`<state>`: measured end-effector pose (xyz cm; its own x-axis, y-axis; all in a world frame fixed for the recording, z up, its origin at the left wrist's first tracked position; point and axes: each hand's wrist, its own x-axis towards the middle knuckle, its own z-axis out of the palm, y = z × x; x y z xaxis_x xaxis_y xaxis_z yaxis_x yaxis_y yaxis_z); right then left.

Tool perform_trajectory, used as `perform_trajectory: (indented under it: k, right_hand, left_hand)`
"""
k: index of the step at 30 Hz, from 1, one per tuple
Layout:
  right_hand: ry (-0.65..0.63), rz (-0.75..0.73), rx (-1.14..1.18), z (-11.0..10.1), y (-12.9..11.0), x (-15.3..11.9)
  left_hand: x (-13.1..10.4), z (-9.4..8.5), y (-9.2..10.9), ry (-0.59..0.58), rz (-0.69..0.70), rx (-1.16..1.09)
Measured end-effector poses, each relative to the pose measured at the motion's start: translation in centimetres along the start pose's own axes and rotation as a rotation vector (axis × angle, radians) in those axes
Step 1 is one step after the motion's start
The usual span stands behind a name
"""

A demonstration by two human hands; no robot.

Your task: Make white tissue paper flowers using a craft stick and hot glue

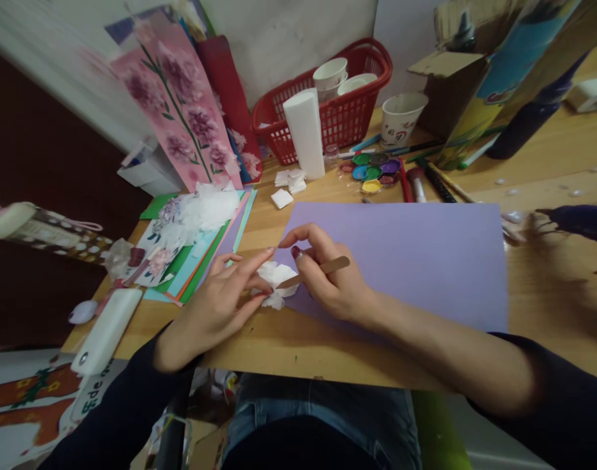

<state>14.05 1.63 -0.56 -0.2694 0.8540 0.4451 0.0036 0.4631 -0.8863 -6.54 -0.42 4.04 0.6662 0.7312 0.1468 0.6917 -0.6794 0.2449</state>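
My right hand (pixel 331 274) grips a flat wooden craft stick (pixel 337 264) between thumb and fingers. The stick's lower end touches a white tissue-paper flower (pixel 278 274) with ruffled petals. My left hand (pixel 229 290) pinches the left side of that flower between thumb and fingers. The flower sits at the front left corner of a lilac paper sheet (pixel 415 261), partly over the bare wood. To the left, crumpled white tissue (pixel 207 205) tops a stack of coloured papers (pixel 198 254).
Behind the lilac sheet stand a white tissue roll (pixel 305 134), a red basket (pixel 344 117) of paper cups, a paper cup (pixel 402 121) and a paint palette (pixel 371 171). A pink flower picture (pixel 181 104) leans at the back left. Another person's hand (pixel 543 228) is at right.
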Motion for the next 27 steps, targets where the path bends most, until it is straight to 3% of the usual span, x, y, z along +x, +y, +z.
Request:
perform_trajectory:
  k: [16,22,27]
  right_hand:
    - [-0.113,-0.015,-0.073,0.1,0.2,-0.3]
    - [0.058,0.047,0.101,-0.1,0.1,-0.3]
    - [0.175,0.065,0.150,-0.4,0.2,0.5]
  left_hand:
    - [-0.7,0.4,-0.4,0.059,0.013,0.022]
    - [-2.1,0.2,-0.6,0.088,-0.145,-0.013]
    - [-3.3,1.6,-1.4,0.039,-0.274,-0.044]
